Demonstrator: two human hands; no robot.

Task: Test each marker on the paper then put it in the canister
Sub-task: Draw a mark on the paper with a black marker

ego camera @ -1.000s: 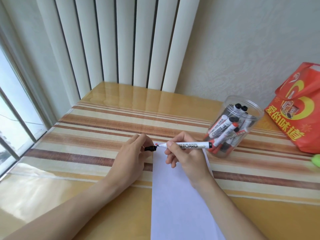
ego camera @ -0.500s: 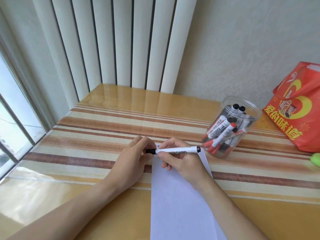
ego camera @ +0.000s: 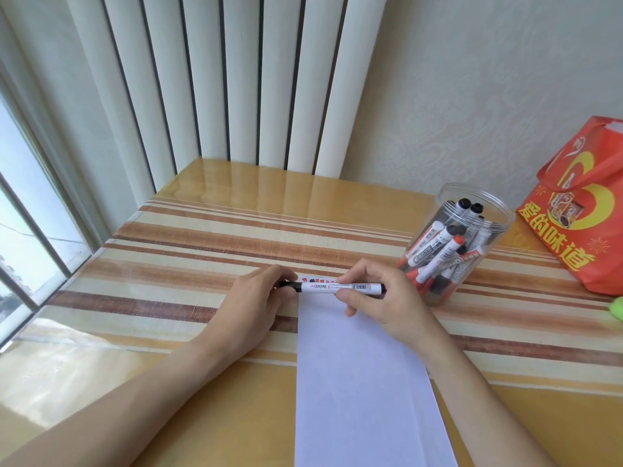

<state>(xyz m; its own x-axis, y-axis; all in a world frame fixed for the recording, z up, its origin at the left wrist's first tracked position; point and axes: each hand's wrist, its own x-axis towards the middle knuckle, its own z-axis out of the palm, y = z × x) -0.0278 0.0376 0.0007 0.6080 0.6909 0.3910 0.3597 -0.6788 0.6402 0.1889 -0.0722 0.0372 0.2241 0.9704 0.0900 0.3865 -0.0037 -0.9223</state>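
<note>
hands met at the centre of the frame over the far end of the paper, a long white strip running from mid-frame down to the bottom edge. the marker lay level between them, white barrel with a barcode label, black at both ends. the right hand had its fingers curled round the barrel's right half, thumb below; the left hand pinched the black cap end at the marker's left tip (fingertips tight together, cap mostly hidden by them). red and black marks showed on the paper's top edge, just above the barrel. to the right of centre stood the canister, a clear round tub, open on top, already holding a leaning bundle of red- and black-capped markers; it sat near the right hand but apart from it. all of it rested on the desk, glossy and striped in brown and cream. an orange bag stood at the right edge, white vertical blinds filled the upper middle, and a window ran down the left.
</note>
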